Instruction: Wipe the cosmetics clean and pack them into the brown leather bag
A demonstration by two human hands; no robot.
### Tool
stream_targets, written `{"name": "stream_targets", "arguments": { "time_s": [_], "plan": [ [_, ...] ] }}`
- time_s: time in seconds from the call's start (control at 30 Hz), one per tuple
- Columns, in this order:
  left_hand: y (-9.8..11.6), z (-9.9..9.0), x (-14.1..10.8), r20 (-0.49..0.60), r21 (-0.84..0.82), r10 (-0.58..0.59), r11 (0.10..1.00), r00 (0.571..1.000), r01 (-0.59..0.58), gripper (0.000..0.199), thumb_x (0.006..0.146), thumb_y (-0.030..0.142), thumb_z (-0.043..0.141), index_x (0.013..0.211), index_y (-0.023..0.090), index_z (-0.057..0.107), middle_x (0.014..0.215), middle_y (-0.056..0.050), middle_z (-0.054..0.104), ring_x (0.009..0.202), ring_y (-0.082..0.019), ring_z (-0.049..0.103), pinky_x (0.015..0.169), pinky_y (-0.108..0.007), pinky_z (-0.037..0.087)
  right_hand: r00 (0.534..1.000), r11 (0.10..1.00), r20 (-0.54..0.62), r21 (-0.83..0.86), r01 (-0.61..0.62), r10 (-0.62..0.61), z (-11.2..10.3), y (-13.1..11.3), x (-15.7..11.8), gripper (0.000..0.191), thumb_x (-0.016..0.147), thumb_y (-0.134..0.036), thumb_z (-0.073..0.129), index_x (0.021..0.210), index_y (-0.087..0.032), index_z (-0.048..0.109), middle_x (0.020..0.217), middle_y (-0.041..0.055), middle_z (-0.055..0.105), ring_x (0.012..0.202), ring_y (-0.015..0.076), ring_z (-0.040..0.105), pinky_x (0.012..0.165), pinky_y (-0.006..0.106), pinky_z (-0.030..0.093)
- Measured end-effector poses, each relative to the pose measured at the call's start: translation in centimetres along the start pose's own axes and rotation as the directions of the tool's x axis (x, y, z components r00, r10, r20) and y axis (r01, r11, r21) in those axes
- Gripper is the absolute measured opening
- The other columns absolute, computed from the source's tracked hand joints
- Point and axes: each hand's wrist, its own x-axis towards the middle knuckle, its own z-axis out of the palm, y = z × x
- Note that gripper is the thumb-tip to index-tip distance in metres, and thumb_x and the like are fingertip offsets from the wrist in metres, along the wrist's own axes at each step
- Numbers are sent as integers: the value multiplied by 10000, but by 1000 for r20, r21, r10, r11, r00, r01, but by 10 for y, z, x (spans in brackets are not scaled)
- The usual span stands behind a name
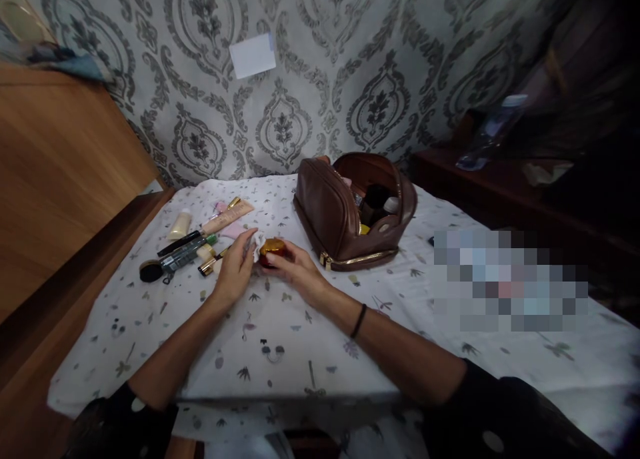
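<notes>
My right hand [300,272] is closed round a small amber-and-red container [273,251] above the patterned white cloth. Against the container's left side, my left hand [236,264] holds a crumpled white tissue [259,247]. Left of my hands lie several cosmetics: a cream tube [180,225], a beige tube [231,216], a black pencil-like item [179,243], a brush with a dark round end [151,270] and a gold-and-black tube [206,268]. An open brown bag [327,212] stands to the right of my hands, with dark and pale items inside.
The white cloth [280,372] covers the surface before me. A wooden cabinet [60,179] stands at the left. On a dark red ledge [435,169] at the right is a clear bottle [493,132]. A blurred-out patch covers something on the cloth's right side. Patterned wall behind.
</notes>
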Motion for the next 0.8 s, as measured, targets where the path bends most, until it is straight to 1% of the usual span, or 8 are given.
{"name": "stream_targets", "arguments": {
  "time_s": [0.1,0.23,0.4,0.47,0.57,0.67,0.73,0.8],
  "plan": [
    [-2,-1,0,-38,-4,0,1000,999,-1,369,946,260,428,1292,169,521,1274,-115,618,1187,-235,573,1048,-404,419,998,984,23,169,-56,53,3,-3,-2,410,672,-399,822,997,-201,668,1046,31,664,936,167,653,817,312,580],
    [0,-1,-1,-57,-28,9,1000,998,-11,286,947,291,478,1203,182,543,1148,-88,660,1078,-219,622,958,-358,477,998,973,-17,221,-60,65,1,-2,-2,387,646,-372,856,940,-207,666,1001,14,684,906,161,663,811,322,585],
    [10,-4,-4,-86,108,164,982,983,-154,221,954,283,503,1131,188,595,1053,-74,693,995,-207,646,896,-345,510,989,966,-53,230,-121,136,-2,-1,1,424,626,-438,860,910,-207,644,910,-3,693,830,146,667,786,306,562],
    [15,-5,-5,-78,140,287,951,955,-275,224,965,255,489,1146,194,605,1123,-91,685,1072,-213,632,948,-371,506,985,965,-87,232,-124,147,-3,-1,2,423,616,-449,860,886,-211,638,862,-16,681,803,131,649,782,283,541],
    [20,-6,-6,-4,172,470,870,882,-463,250,972,211,466,1170,218,618,1222,-104,657,1176,-222,594,1025,-421,481,983,970,-131,221,-98,129,-5,0,3,395,612,-449,851,852,-221,634,827,-24,666,798,134,625,783,275,516],
    [23,-6,-7,56,180,544,819,837,-544,282,973,189,456,1208,224,608,1269,-112,635,1231,-228,566,1058,-438,463,984,972,-131,218,-91,121,-6,0,4,395,603,-462,849,833,-221,637,837,-14,675,815,153,626,776,284,508],
    [23,-7,-7,33,172,513,842,858,-511,291,980,201,449,1237,215,584,1294,-119,621,1238,-225,562,1059,-427,460,984,974,-122,198,-106,132,-6,-2,3,391,619,-479,837,825,-216,635,826,-9,678,807,155,630,766,284,510],
    [22,-8,-7,-19,142,423,898,906,-416,290,989,229,438,1247,205,568,1279,-114,629,1211,-216,578,1040,-397,467,984,979,-102,163,-126,143,-5,-5,2,379,670,-502,801,871,-220,646,851,-1,692,808,154,639,768,285,520]
  ]
}}
